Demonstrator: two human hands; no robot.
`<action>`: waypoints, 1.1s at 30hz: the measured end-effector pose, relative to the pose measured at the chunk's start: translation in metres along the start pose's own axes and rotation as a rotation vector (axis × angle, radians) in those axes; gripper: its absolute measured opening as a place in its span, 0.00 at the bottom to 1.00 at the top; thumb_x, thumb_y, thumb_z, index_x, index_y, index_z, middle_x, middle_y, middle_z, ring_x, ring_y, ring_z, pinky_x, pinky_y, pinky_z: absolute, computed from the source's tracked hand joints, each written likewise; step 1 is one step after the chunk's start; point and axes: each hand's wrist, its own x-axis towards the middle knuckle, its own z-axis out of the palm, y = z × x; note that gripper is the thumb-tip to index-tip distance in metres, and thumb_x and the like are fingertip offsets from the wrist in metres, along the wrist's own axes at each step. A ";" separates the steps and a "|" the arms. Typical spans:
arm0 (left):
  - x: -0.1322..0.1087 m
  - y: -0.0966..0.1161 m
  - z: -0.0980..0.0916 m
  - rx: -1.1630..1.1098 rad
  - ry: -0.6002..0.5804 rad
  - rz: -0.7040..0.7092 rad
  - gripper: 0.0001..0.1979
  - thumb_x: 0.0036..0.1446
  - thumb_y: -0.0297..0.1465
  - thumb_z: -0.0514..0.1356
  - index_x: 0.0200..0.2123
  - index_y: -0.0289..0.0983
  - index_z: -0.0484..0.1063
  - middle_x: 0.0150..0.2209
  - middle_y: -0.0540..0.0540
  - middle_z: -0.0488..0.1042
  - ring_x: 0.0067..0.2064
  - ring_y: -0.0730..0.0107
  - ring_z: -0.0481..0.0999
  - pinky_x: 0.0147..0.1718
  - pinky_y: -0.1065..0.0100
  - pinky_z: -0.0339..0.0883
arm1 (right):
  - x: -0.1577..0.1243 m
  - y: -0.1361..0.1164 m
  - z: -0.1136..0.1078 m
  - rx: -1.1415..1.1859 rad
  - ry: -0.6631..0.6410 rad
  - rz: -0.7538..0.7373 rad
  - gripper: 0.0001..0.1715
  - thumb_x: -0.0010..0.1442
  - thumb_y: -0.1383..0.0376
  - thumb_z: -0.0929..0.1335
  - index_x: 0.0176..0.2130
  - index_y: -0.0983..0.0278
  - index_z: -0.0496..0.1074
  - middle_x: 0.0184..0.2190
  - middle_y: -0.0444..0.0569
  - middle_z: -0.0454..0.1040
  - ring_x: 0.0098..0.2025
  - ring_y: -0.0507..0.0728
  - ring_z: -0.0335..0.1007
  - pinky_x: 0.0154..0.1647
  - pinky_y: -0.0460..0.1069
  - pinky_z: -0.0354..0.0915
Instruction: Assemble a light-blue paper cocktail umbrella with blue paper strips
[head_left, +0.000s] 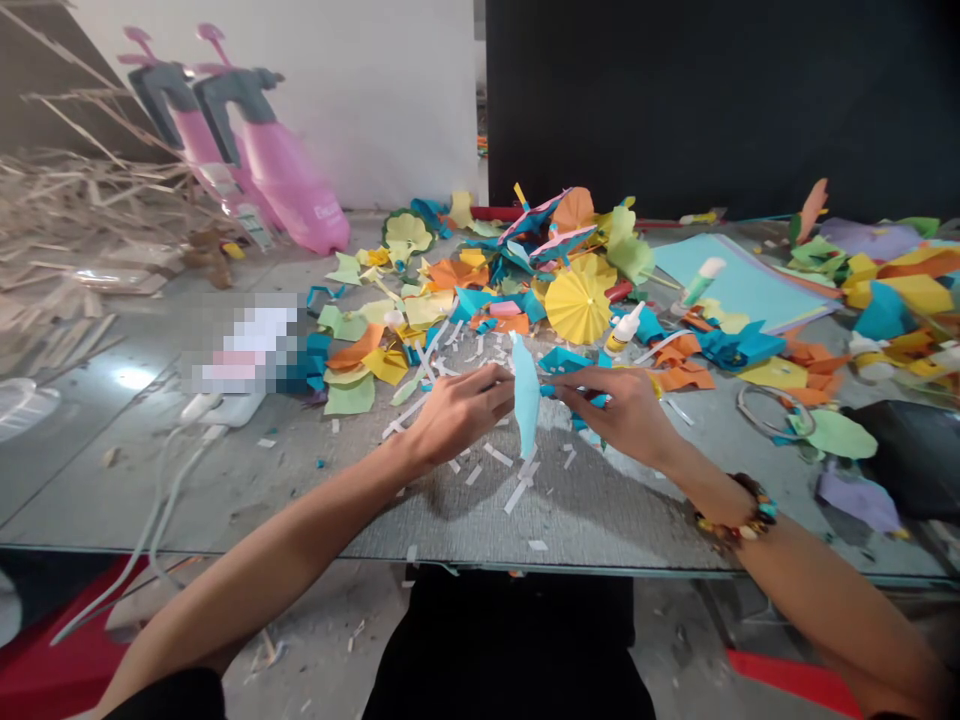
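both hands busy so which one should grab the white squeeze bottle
Right, probably: the right hand sits almost directly below the white squeeze bottle, while the left hand is farther away, across the light blue paper.

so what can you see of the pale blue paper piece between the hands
The pale blue paper piece stands upright between the left hand and right hand, seen almost edge-on. It is narrow, tapers to a point at both ends, and looks like matte folded paper. The left fingertips meet its side, and a darker blue paper strip runs from it into the right hand's fingers. Any glue or inner stick cannot be made out.
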 end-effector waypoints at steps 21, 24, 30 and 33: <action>0.005 -0.004 -0.004 0.074 0.127 0.133 0.19 0.64 0.19 0.50 0.21 0.36 0.64 0.22 0.50 0.68 0.22 0.75 0.62 0.21 0.69 0.51 | 0.005 0.005 0.011 0.494 -0.045 0.317 0.17 0.62 0.52 0.72 0.36 0.64 0.80 0.28 0.48 0.80 0.26 0.52 0.75 0.23 0.45 0.73; 0.007 -0.004 -0.004 0.099 0.127 0.173 0.20 0.65 0.20 0.51 0.20 0.36 0.62 0.22 0.49 0.68 0.23 0.74 0.62 0.23 0.68 0.53 | 0.006 0.006 0.014 0.578 -0.072 0.361 0.19 0.62 0.51 0.72 0.35 0.65 0.80 0.26 0.48 0.80 0.27 0.52 0.76 0.23 0.44 0.73; 0.005 -0.005 -0.002 0.038 0.090 0.053 0.18 0.65 0.22 0.53 0.20 0.36 0.63 0.22 0.49 0.68 0.24 0.74 0.65 0.24 0.70 0.58 | -0.001 -0.003 0.013 0.238 0.155 0.185 0.12 0.61 0.57 0.74 0.42 0.61 0.82 0.34 0.49 0.84 0.32 0.55 0.80 0.28 0.47 0.75; 0.003 -0.002 -0.001 -0.012 0.107 0.041 0.17 0.64 0.22 0.53 0.22 0.36 0.63 0.24 0.49 0.69 0.25 0.74 0.67 0.24 0.72 0.60 | -0.005 -0.005 0.013 0.114 0.217 0.018 0.06 0.63 0.62 0.73 0.40 0.60 0.82 0.37 0.48 0.84 0.32 0.55 0.80 0.31 0.49 0.75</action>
